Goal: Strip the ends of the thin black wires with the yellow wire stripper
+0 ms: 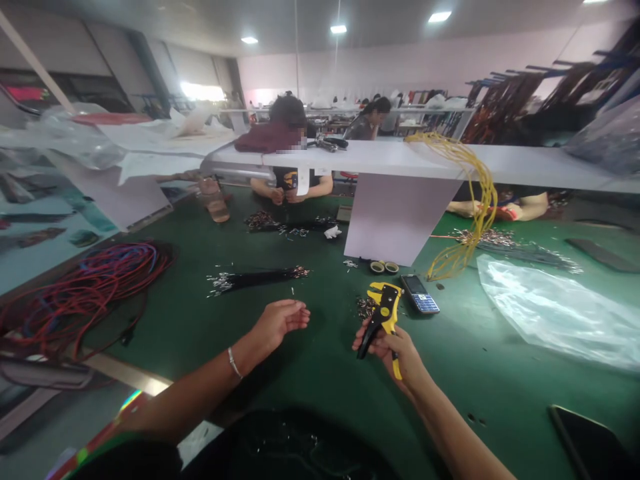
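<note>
My right hand (400,353) is wrapped round the handles of a yellow and black wire stripper (385,310), its jaws pointing up and away from me. Over the green table my left hand (280,323) is closed, thumb against curled fingers; whatever it may pinch is too small to make out. A tiny white-tipped piece shows just above its thumb. Beyond that hand lies a bundle of black wires (260,277) with metal ends. Beside the stripper's jaws is a small heap of metal bits (365,307).
Right of the stripper lies a keypad phone (420,294), below two tape rolls (384,267). Red and blue wires (110,280) coil at left. Yellow wires (465,167) hang from the white shelf (530,160). A plastic bag (560,310) and a dark phone (585,440) are right. Co-workers sit opposite.
</note>
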The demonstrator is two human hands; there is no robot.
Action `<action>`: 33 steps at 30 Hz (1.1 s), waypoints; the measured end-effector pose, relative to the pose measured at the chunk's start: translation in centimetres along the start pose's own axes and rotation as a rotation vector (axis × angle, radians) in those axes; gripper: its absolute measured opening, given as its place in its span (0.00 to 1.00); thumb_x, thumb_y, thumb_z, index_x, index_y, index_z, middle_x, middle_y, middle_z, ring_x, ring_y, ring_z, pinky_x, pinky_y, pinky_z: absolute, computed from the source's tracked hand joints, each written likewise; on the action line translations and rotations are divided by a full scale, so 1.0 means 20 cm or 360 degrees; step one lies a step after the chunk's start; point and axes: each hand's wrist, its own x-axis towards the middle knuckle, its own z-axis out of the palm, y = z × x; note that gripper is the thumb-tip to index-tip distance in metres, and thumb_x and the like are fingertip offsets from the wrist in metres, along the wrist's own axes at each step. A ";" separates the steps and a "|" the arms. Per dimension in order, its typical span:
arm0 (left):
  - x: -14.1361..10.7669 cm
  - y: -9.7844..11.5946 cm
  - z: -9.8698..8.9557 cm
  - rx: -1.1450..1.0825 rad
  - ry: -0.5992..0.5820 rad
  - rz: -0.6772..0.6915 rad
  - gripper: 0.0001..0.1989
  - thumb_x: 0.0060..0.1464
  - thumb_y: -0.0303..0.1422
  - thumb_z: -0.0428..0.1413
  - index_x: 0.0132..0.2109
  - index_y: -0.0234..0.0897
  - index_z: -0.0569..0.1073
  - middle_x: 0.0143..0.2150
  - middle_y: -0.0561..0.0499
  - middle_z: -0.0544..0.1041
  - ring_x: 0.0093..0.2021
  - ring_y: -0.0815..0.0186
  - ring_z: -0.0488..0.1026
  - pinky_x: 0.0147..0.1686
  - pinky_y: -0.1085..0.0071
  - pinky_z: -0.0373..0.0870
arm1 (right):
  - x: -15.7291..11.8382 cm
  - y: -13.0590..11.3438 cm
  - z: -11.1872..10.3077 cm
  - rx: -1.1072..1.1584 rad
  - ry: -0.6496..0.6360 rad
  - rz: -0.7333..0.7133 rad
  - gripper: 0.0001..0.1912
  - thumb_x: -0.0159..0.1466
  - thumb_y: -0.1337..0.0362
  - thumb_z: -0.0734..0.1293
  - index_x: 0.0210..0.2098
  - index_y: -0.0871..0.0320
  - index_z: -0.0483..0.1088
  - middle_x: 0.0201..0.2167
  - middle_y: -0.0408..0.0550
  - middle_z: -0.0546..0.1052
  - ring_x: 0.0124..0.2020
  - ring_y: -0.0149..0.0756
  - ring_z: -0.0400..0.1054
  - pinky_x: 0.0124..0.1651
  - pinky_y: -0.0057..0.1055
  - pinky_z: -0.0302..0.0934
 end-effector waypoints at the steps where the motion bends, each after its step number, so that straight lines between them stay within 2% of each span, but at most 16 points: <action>1: -0.01 0.00 -0.02 0.0011 0.0010 -0.0005 0.09 0.48 0.31 0.62 0.35 0.27 0.76 0.33 0.40 0.79 0.32 0.62 0.77 0.38 0.64 0.74 | 0.00 0.01 0.00 0.0000 -0.0004 0.0006 0.16 0.46 0.71 0.65 0.36 0.62 0.74 0.30 0.51 0.79 0.32 0.46 0.75 0.36 0.40 0.68; 7: -0.09 0.01 -0.10 0.0103 0.0114 -0.0012 0.08 0.47 0.31 0.62 0.32 0.28 0.76 0.30 0.42 0.79 0.30 0.63 0.76 0.34 0.66 0.73 | -0.01 0.02 0.03 0.0000 0.0009 0.0054 0.17 0.46 0.72 0.64 0.36 0.63 0.74 0.30 0.52 0.79 0.32 0.46 0.75 0.35 0.38 0.67; 13: -0.12 0.02 -0.17 0.0084 0.0087 -0.0039 0.05 0.46 0.28 0.61 0.30 0.29 0.76 0.28 0.43 0.79 0.28 0.64 0.75 0.30 0.68 0.72 | -0.02 0.05 0.06 -0.0070 0.0023 0.0093 0.18 0.44 0.71 0.65 0.36 0.63 0.74 0.30 0.53 0.79 0.30 0.47 0.74 0.33 0.38 0.66; 17: -0.11 0.01 -0.18 -0.0071 0.0072 -0.0123 0.05 0.46 0.28 0.62 0.31 0.30 0.76 0.29 0.43 0.79 0.28 0.65 0.76 0.30 0.69 0.72 | -0.03 0.06 0.07 -0.0104 0.0024 0.0117 0.18 0.44 0.71 0.65 0.36 0.62 0.74 0.30 0.52 0.79 0.31 0.47 0.74 0.34 0.38 0.66; 24: -0.09 0.01 -0.18 -0.0255 0.0027 -0.0127 0.06 0.47 0.28 0.63 0.34 0.29 0.77 0.32 0.43 0.79 0.31 0.66 0.77 0.36 0.70 0.74 | -0.02 0.07 0.07 -0.0127 0.0078 0.0113 0.20 0.42 0.72 0.64 0.36 0.62 0.74 0.30 0.53 0.79 0.31 0.48 0.75 0.33 0.39 0.65; 33: -0.08 0.05 -0.20 -0.0131 0.0059 -0.0197 0.07 0.46 0.30 0.63 0.32 0.29 0.76 0.30 0.43 0.79 0.28 0.66 0.75 0.31 0.71 0.72 | -0.02 0.08 0.07 -0.0137 0.0070 0.0159 0.20 0.42 0.72 0.64 0.36 0.62 0.75 0.29 0.53 0.79 0.30 0.49 0.75 0.33 0.38 0.64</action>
